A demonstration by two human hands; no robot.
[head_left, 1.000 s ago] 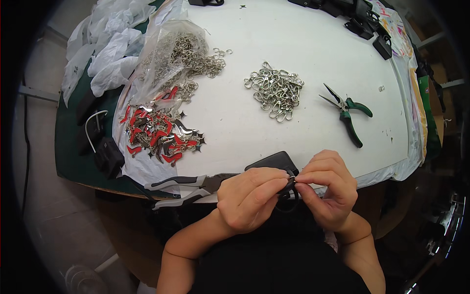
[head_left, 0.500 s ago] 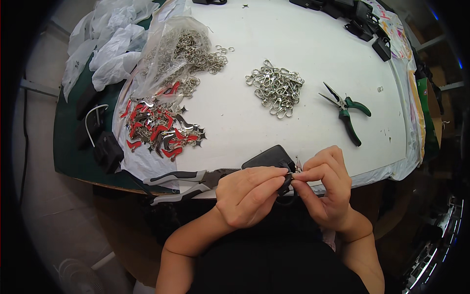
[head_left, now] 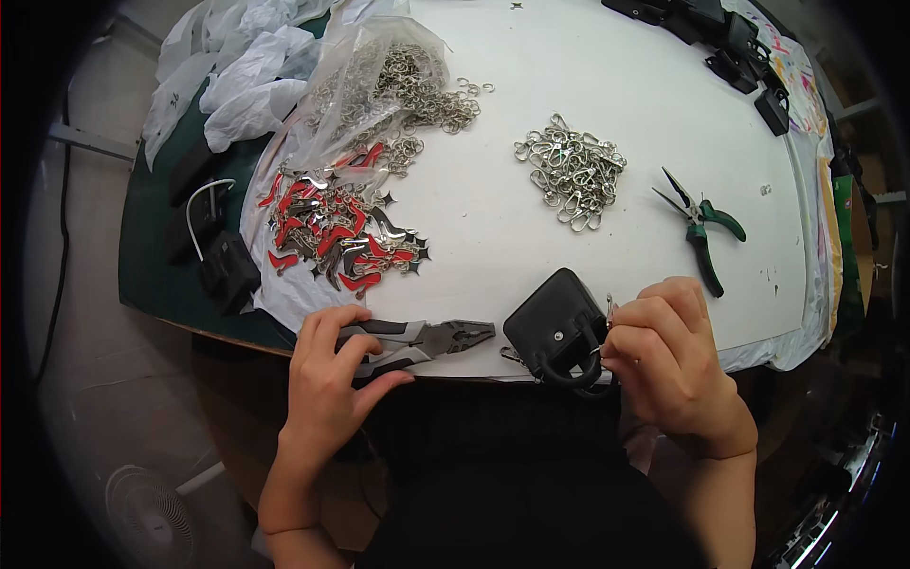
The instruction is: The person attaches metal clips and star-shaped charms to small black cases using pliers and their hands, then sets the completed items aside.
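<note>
My left hand point(head_left: 327, 379) is closed round the grey-and-black handles of the combination pliers point(head_left: 445, 339), which lie near the table's front edge with the jaws pointing right. A small black handbag point(head_left: 553, 322) with a snap stud lies just beyond the jaws, its looped handle toward me. At that handle my right hand point(head_left: 668, 356) pinches a small silver clasp point(head_left: 609, 305), of which only a bit sticks out above the fingers. A thin metal ring seems to sit between the fingertips and the handle; its details are mostly hidden.
Silver swivel clasps point(head_left: 573, 175) form a pile mid-table. Green-handled long-nose pliers point(head_left: 700, 228) lie to the right. On the left are red and dark shoe-shaped charms point(head_left: 332, 232) and a plastic bag point(head_left: 370, 85) of metal rings. More black mini bags point(head_left: 744, 52) stand far right.
My left hand has left the handbag and moved left onto the combination pliers. The handbag is now in fuller sight, with my right hand still at its handle. The view has shifted slightly.
</note>
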